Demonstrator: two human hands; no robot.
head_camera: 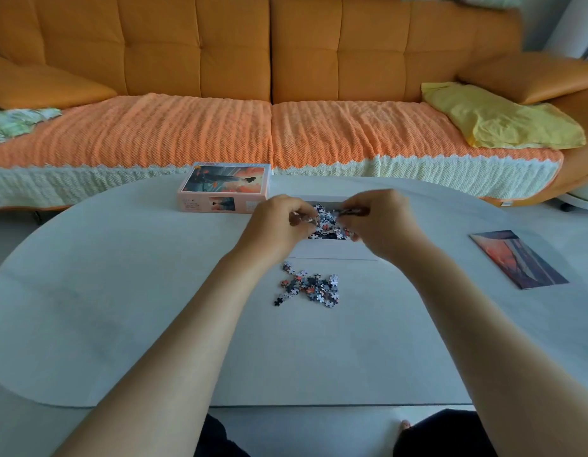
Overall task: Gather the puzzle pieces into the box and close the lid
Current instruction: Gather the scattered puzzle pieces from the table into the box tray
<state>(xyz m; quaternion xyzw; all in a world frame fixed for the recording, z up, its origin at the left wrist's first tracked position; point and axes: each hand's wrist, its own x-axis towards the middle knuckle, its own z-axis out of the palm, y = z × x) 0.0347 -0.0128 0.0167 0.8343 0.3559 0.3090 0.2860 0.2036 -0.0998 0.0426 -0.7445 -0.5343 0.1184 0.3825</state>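
With our left hand point(275, 223) and right hand point(383, 224) curled toward each other, pinching a clump of small dark-and-orange cardboard puzzle pieces point(328, 222), the shallow white cardboard box point(332, 250) just beneath the fingers, we should loosen low so none join the scattered heap point(310, 288) lying nearer us than the fingers.

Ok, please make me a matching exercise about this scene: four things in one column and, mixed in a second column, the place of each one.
Things
1. box lid
2. loose puzzle pieces
3. picture card
4. yellow cloth

Places
a. on the sofa
b. on the table, left of the white box
c. on the table, right of the white box
d. on the table, between the white box and the person

Pairs: 1-b; 2-d; 3-c; 4-a
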